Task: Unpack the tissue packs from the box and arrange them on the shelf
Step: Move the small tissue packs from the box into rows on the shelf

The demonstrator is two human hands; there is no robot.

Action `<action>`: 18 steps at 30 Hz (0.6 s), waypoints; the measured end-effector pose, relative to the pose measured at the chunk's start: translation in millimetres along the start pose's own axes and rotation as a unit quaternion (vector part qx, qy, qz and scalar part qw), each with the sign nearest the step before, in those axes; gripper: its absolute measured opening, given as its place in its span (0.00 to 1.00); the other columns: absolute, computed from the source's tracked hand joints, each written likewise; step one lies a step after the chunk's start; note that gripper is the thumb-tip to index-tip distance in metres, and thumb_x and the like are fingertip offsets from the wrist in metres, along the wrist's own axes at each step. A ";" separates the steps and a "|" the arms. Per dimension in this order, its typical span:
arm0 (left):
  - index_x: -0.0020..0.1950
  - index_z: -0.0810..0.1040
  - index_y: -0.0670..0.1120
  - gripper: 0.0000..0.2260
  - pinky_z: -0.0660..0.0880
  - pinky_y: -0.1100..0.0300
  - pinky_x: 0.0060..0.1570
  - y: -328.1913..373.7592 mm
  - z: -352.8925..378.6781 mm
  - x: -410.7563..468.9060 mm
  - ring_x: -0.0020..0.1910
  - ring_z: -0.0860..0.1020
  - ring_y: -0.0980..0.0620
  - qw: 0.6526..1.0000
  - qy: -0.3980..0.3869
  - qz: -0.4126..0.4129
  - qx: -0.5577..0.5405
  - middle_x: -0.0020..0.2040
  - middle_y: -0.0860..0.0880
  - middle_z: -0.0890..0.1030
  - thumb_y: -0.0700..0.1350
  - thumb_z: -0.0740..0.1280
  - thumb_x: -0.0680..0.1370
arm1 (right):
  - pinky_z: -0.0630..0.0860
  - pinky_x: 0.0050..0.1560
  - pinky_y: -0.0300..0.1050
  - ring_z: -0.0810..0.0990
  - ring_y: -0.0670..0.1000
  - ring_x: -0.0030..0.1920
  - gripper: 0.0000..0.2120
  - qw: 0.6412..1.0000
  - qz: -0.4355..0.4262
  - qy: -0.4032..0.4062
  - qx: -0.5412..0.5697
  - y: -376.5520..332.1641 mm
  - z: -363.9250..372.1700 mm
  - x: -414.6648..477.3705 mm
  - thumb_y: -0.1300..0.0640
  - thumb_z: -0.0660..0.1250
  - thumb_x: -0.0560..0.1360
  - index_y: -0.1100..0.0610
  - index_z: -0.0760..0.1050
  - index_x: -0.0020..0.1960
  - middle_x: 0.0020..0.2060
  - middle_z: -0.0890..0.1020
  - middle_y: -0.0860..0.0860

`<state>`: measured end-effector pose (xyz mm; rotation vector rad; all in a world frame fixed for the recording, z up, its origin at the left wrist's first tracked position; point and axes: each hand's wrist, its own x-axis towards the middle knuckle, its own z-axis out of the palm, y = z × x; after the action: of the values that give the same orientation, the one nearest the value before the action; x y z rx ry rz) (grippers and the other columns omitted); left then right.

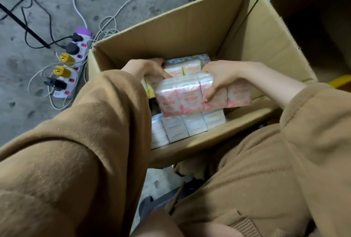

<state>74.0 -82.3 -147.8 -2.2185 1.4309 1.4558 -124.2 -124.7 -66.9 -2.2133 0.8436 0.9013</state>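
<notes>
An open cardboard box [190, 28] stands on the floor in front of me, with several tissue packs inside. A pink multi-pack of tissues [182, 98] is raised above the others. My right hand [218, 79] grips its right part, thumb on the front and fingers over the top. My left hand [152, 69] holds its left rear corner, fingers curled behind it. White and blue packs [182, 126] lie below near the front wall. Yellow packs [190, 68] sit behind the pink one.
A power strip [70, 66] with several plugs and tangled cables lies on the concrete floor to the left of the box. A dark shelf opening [313, 18] is at the right. A yellow object [340, 82] shows at the right edge. Clear plastic sits behind the box.
</notes>
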 end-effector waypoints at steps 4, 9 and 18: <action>0.69 0.67 0.38 0.27 0.68 0.58 0.61 5.0 8.6 0.5 0.67 0.70 0.43 0.999 0.024 0.019 0.010 0.68 0.42 0.71 0.45 0.71 0.74 | 0.76 0.46 0.50 0.79 0.57 0.46 0.29 0.998 0.048 0.034 -0.035 4.0 -11.1 -29.2 0.41 0.77 0.56 0.60 0.77 0.47 0.45 0.81 0.55; 0.70 0.66 0.42 0.36 0.67 0.55 0.67 -1.0 8.5 -5.7 0.67 0.70 0.45 0.999 -0.011 0.029 0.013 0.69 0.46 0.70 0.51 0.76 0.68 | 0.73 0.38 0.44 0.79 0.56 0.42 0.25 0.982 0.151 0.087 0.068 37.3 -26.3 -76.9 0.47 0.77 0.61 0.59 0.77 0.51 0.45 0.82 0.57; 0.65 0.72 0.42 0.37 0.73 0.56 0.53 6.1 9.5 -32.6 0.55 0.76 0.46 0.994 0.089 0.034 0.049 0.61 0.45 0.77 0.58 0.77 0.63 | 0.71 0.40 0.43 0.76 0.55 0.36 0.29 0.940 0.229 0.182 0.178 51.2 -30.5 -71.6 0.45 0.76 0.62 0.64 0.77 0.54 0.42 0.79 0.57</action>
<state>60.4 -59.7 -125.6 -2.3087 1.6099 1.2030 -190.9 -154.8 -9.2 -1.9141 1.6079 0.4776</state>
